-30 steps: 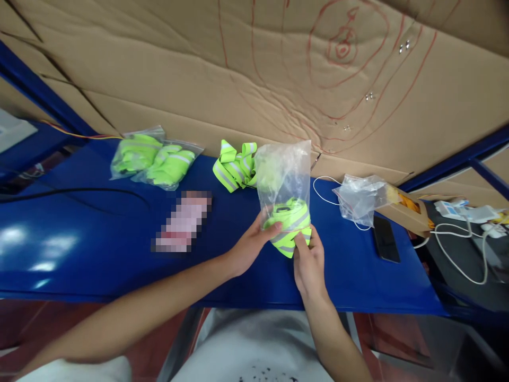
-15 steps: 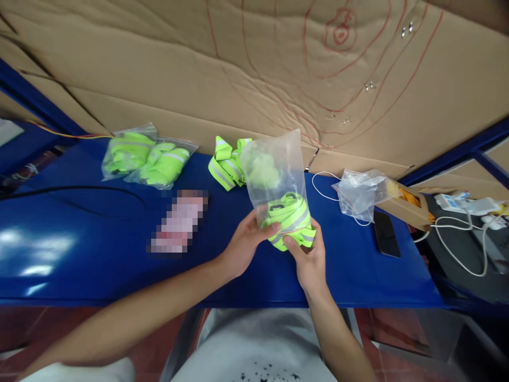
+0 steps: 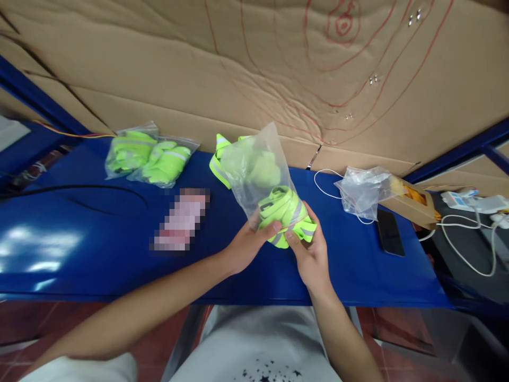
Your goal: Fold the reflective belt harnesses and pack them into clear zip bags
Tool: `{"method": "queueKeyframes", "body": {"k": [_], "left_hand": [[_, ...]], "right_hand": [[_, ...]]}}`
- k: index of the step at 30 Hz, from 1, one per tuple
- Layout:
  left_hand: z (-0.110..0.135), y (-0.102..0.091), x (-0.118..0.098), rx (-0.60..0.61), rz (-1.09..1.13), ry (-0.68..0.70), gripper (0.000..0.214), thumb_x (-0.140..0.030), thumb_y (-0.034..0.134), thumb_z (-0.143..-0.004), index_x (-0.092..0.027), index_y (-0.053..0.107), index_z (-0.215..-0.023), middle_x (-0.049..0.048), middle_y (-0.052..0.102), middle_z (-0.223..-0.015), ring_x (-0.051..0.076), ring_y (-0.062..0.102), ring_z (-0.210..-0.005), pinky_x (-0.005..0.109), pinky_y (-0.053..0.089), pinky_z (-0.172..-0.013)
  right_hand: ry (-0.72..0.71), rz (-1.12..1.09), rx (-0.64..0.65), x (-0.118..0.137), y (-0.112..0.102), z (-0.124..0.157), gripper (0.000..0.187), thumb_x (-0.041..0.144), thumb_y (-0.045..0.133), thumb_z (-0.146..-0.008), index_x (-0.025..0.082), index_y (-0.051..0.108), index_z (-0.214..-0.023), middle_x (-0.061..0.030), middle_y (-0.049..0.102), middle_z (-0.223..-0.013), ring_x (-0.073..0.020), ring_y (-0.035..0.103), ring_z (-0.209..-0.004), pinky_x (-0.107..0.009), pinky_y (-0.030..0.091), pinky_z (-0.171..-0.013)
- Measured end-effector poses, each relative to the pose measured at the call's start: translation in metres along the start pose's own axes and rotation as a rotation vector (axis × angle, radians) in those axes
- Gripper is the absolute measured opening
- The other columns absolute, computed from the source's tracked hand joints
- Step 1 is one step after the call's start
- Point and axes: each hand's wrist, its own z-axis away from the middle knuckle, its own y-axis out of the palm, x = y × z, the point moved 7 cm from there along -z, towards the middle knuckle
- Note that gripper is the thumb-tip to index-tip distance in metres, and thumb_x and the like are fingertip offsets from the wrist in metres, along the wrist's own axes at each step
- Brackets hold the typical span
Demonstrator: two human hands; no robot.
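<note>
A clear plastic bag (image 3: 254, 170) stands tilted to the left above the blue table (image 3: 79, 249), with a folded neon-yellow reflective band (image 3: 284, 212) in its lower end. My left hand (image 3: 248, 244) pinches the bag's bottom from the left. From the right, my right hand (image 3: 310, 249) wraps round the band and the bag. Behind the bag lies a loose reflective band (image 3: 218, 159), partly hidden.
Two filled bags of reflective bands (image 3: 149, 159) lie at the back left. A blurred pink object (image 3: 181, 220) sits mid-table. To the right are a heap of empty clear bags (image 3: 363, 191), a cardboard box (image 3: 413, 204), a black phone (image 3: 389, 233) and white cables (image 3: 465, 254). A cardboard wall (image 3: 254, 69) closes the back.
The bag's top has tipped to the left, and the band end has risen a little. Both hands have kept their hold and shifted slightly.
</note>
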Motion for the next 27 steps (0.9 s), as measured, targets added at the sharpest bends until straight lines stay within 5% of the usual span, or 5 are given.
{"method": "queueKeyframes", "body": {"k": [3,7,15,21,27], "left_hand": [[0.002,0.001,0.006,-0.049,-0.104,0.025,0.069,-0.060,0.083,-0.083,-0.025,0.065,-0.140,0.0085,0.068,-0.144,0.032,0.054,-0.146,0.048,0.037,-0.129],[0.003,0.014,0.009,0.062,-0.222,0.027,0.067,-0.070,0.076,-0.084,-0.021,0.074,-0.129,0.0102,0.074,-0.134,0.033,0.060,-0.140,0.048,0.040,-0.127],[-0.001,0.003,0.003,-0.046,-0.073,-0.013,0.061,-0.040,0.093,-0.076,-0.020,0.072,-0.129,0.0103,0.074,-0.134,0.033,0.066,-0.129,0.045,0.050,-0.114],[0.001,0.003,0.025,-0.015,0.075,-0.171,0.054,-0.039,0.090,-0.080,-0.022,0.072,-0.129,0.0102,0.074,-0.132,0.031,0.066,-0.128,0.044,0.052,-0.108],[0.006,0.003,0.038,0.025,-0.003,-0.237,0.054,-0.048,0.092,-0.075,-0.019,0.074,-0.117,0.0109,0.074,-0.119,0.024,0.069,-0.101,0.033,0.058,-0.078]], "right_hand": [[-0.008,0.034,-0.061,-0.008,0.003,0.001,0.068,0.044,0.076,-0.092,0.022,0.051,-0.152,-0.0116,0.071,-0.135,-0.0263,0.073,-0.115,-0.040,0.063,-0.096],[-0.105,0.119,-0.074,-0.010,0.004,0.000,0.063,0.041,0.070,-0.096,0.022,0.050,-0.153,-0.0138,0.065,-0.145,-0.0261,0.069,-0.125,-0.040,0.058,-0.105],[-0.107,0.199,0.068,-0.015,0.002,-0.015,0.063,0.044,0.071,-0.095,0.025,0.051,-0.152,-0.0150,0.049,-0.157,-0.0279,0.053,-0.145,-0.048,0.047,-0.121],[-0.106,0.355,0.198,-0.021,0.001,-0.032,0.075,0.041,0.075,-0.090,0.028,0.046,-0.159,-0.0091,0.039,-0.169,-0.0307,0.034,-0.159,-0.056,0.029,-0.131],[-0.074,0.198,0.274,-0.014,0.007,-0.023,0.082,0.037,0.068,-0.096,0.027,0.028,-0.167,-0.0085,0.053,-0.160,-0.0277,0.052,-0.147,-0.046,0.052,-0.117]]}}
